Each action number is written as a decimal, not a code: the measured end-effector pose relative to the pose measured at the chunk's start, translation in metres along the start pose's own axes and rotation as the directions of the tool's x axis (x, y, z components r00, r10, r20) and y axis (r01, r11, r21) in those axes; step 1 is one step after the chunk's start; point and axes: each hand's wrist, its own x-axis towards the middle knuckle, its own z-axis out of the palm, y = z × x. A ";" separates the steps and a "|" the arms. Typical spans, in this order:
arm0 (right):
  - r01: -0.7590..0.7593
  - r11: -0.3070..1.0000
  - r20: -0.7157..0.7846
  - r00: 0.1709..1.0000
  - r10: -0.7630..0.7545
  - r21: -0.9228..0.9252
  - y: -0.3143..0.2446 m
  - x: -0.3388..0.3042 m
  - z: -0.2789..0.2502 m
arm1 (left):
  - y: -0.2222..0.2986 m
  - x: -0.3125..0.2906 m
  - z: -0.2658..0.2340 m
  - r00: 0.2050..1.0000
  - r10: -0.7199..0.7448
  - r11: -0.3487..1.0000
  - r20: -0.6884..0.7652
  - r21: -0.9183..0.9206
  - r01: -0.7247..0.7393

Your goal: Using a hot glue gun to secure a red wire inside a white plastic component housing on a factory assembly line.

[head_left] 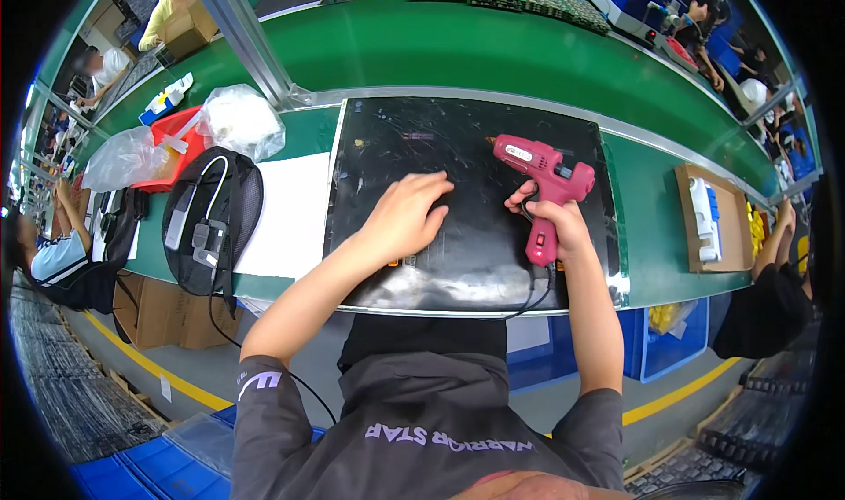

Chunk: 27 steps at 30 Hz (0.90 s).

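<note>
On your far left, two clear plastic bags (132, 155) (239, 120) rest beside a red tray. Brown cardboard boxes (167, 313) stand on the floor under the bench. At right, an open brown carton (731, 227) holds a white part.

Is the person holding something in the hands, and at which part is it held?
The right hand holds a red glue gun by its handle, nozzle pointing left. The left hand holds nothing; it rests flat on the black panel.
</note>
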 end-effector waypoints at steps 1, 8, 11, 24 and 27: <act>-0.006 1.000 0.008 1.000 0.006 0.018 0.001 0.001 -0.001 | -0.006 0.007 0.003 1.000 -0.006 0.998 -0.013 0.057 0.007; -0.026 0.999 0.019 1.000 0.025 0.035 0.004 0.000 -0.001 | -0.033 0.038 0.030 0.997 0.039 0.965 -0.063 0.263 -0.021; -0.020 1.000 0.027 0.999 0.019 0.022 0.004 -0.002 -0.003 | -0.033 0.037 0.032 0.998 0.046 0.956 -0.041 0.293 -0.032; -0.023 0.998 0.052 0.998 0.020 0.059 0.006 0.008 0.007 | -0.036 0.026 0.009 0.994 0.018 0.972 -0.104 0.234 0.007; 0.011 0.997 0.035 0.999 -0.013 0.075 0.006 0.003 0.006 | -0.035 0.033 0.012 0.980 0.130 0.963 -0.153 0.254 -0.088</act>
